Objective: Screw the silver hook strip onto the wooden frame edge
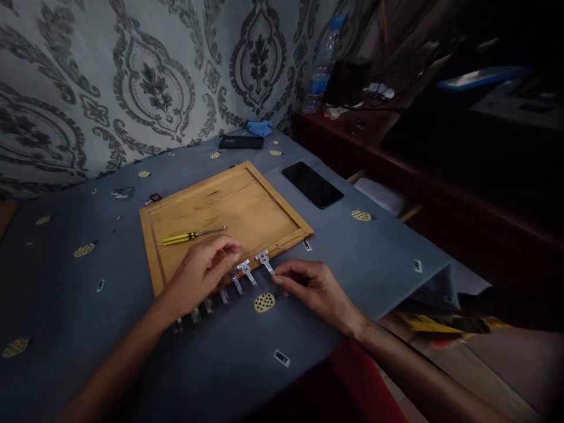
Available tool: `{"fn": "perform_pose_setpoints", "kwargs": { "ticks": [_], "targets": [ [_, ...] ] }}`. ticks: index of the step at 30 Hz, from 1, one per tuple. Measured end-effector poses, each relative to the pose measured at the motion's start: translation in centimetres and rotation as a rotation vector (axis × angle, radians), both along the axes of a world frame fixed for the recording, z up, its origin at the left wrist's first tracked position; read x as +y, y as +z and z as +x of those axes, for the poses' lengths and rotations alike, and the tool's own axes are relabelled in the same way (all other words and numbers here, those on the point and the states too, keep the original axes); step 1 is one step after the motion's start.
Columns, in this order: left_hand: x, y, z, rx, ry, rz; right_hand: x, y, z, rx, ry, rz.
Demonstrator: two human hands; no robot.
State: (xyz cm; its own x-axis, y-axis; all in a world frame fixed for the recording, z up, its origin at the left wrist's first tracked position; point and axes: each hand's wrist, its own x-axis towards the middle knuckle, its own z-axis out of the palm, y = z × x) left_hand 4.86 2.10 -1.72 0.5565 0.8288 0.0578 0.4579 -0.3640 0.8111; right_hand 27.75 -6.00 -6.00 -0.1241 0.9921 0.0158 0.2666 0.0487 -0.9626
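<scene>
A wooden panel (pixel 247 205) with a raised frame lies on a blue-grey cloth. On it rests a yellow-handled screwdriver (pixel 189 236). Along the panel's near edge sits a row of several small metal brackets (pixel 247 271). My left hand (pixel 205 270) hovers over that edge, its fingers curled together above the brackets; what they hold is hidden. My right hand (pixel 311 288) pinches the lower end of the rightmost metal bracket (pixel 265 261) between thumb and fingertips.
A black phone (pixel 312 184) lies right of the panel, another dark phone (pixel 241 141) and a blue cloth (pixel 259 128) at the back. A plastic bottle (pixel 319 76) stands on a dark wooden shelf (pixel 396 158). The table's right edge drops off near my right arm.
</scene>
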Motion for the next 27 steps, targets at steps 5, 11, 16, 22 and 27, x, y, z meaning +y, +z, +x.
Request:
{"fn": "perform_pose_setpoints", "kwargs": {
  "ticks": [5,11,16,22,27],
  "targets": [
    [-1.2,0.0,0.5,0.122,-0.092,0.087,0.2,-0.2,-0.1,0.035,0.047,-0.066],
    [-2.1,0.5,1.4,0.337,-0.132,0.224,0.5,-0.6,-0.1,-0.055,0.077,-0.024],
    [-2.3,0.5,1.7,0.397,-0.141,0.224,0.6,-0.5,0.0,-0.087,0.103,-0.009],
    [-2.5,-0.2,1.9,0.419,-0.118,0.276,0.8,-0.1,-0.1,-0.117,0.125,0.024],
    [-2.5,-0.3,2.2,0.426,-0.09,0.28,0.9,-0.1,-0.2,-0.154,0.164,0.041]
  ]
}}
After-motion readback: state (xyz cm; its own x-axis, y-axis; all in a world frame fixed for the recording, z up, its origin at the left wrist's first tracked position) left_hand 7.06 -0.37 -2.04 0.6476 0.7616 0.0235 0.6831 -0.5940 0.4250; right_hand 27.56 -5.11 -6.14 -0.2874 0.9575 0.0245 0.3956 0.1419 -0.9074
